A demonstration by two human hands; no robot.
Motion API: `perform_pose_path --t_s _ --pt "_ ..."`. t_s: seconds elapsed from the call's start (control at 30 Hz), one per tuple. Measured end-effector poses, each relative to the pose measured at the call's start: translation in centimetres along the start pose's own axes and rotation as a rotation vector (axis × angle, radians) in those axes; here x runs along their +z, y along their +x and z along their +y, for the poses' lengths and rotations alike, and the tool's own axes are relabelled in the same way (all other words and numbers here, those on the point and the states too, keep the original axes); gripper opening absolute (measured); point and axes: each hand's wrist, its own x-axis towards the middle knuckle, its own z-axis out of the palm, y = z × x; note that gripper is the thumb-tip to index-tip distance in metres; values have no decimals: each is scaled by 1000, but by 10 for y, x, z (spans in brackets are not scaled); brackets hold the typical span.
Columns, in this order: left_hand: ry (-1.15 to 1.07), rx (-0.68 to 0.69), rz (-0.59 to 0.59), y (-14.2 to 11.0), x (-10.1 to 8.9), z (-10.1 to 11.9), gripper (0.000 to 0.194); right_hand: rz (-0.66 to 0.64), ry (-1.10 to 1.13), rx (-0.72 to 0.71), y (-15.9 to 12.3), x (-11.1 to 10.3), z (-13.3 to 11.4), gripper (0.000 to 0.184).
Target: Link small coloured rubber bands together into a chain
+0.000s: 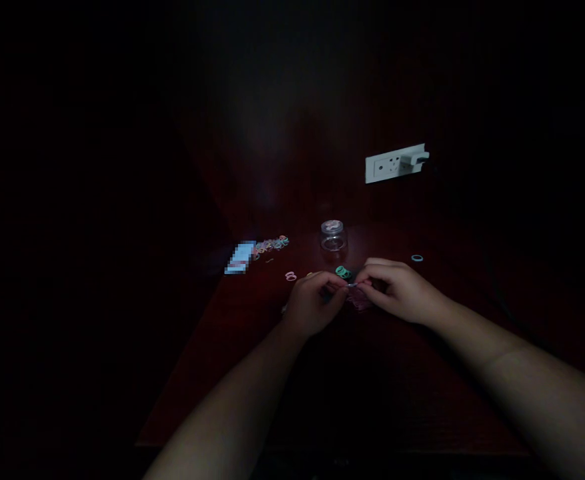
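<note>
The biggest thing is the dark red surface (pixel 212 360). Two bare arms reach over it. The left grip (pixel 312 303) and the right grip (pixel 402 287) are nearly touching, and both are closed in a pinch on one tiny pale band. On the wall, to the right, is a white socket (pixel 383 168) with a plug (pixel 415 159) in it.

A clear jar (pixel 333 243) stands upright behind the grips, with its lid (pixel 332 227) on. Far to the left lies a bright, blurry patch (pixel 241 257); I can't tell what it is. A heap of mixed rings (pixel 272 245) lies right beside it. A dim purple bunch (pixel 360 301) is just under the fingers. Green rings (pixel 342 271) sit between the jar and the grips. Pink rings (pixel 291 275) lie near the left grip, and one blue ring (pixel 417 258) lies near the right.

The tiny band (pixel 351 285) is smallest. It looks very light, soft and a bit stretchy, so it could ping away. It seems hard to break. Its two ends look best to pinch, with just fingertips.
</note>
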Motion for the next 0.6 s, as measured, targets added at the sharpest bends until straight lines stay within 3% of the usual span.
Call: perform_pose_path --t_s 0.2,0.37,0.6 --pt "37 26 -27 0 -1 -4 10 23 -25 -32 0 -7 3 11" --pt "40 52 -27 0 0 -5 9 77 -53 23 0 -16 7 10" --pt "44 77 -48 2 -1 0 8 -48 43 18 -1 -4 4 9"
